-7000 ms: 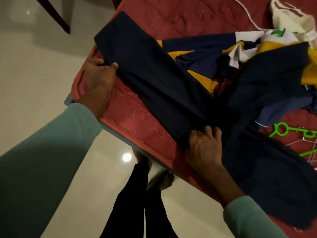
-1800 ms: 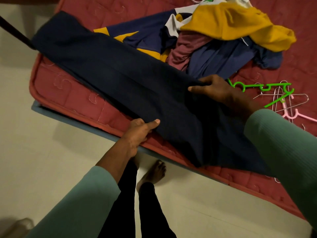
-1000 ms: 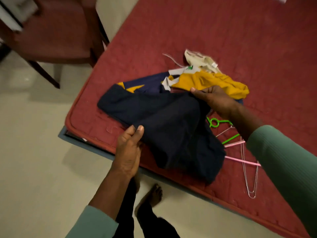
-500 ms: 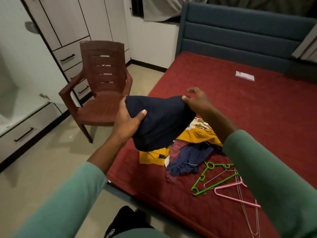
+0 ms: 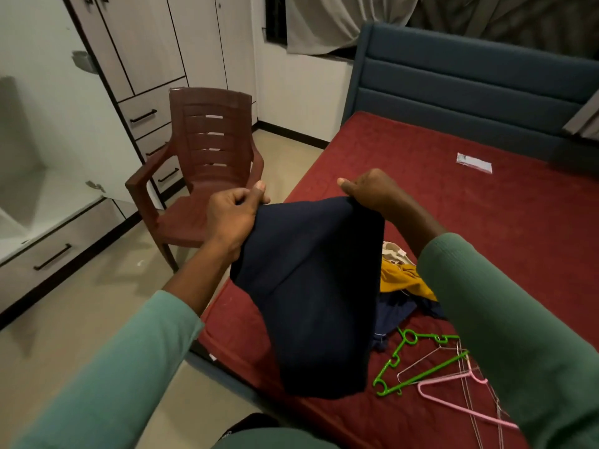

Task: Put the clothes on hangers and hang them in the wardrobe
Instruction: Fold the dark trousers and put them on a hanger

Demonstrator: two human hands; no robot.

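Observation:
I hold a dark navy garment point(image 5: 311, 286) up in the air over the near left corner of the bed. My left hand point(image 5: 231, 215) grips its top left edge and my right hand point(image 5: 372, 191) grips its top right edge, so it hangs folded below them. Behind it on the red mattress point(image 5: 453, 189) lies a pile of clothes point(image 5: 402, 283) with yellow and navy pieces. A green hanger point(image 5: 418, 364), a pink hanger point(image 5: 460, 400) and thin wire hangers point(image 5: 421, 364) lie to the right of the garment. The wardrobe point(image 5: 146, 43) stands along the left wall.
A brown plastic chair point(image 5: 207, 163) stands between the bed and the wardrobe drawers point(image 5: 52, 254). A blue padded headboard point(image 5: 470, 85) closes the far end of the bed. A small flat packet point(image 5: 474, 163) lies on the far mattress. Beige floor point(image 5: 81, 303) runs along the left.
The navy garment has been folded and lifted off the mattress. Since half a second ago both hands have shifted their grip to its top edge, and it hangs lower and longer.

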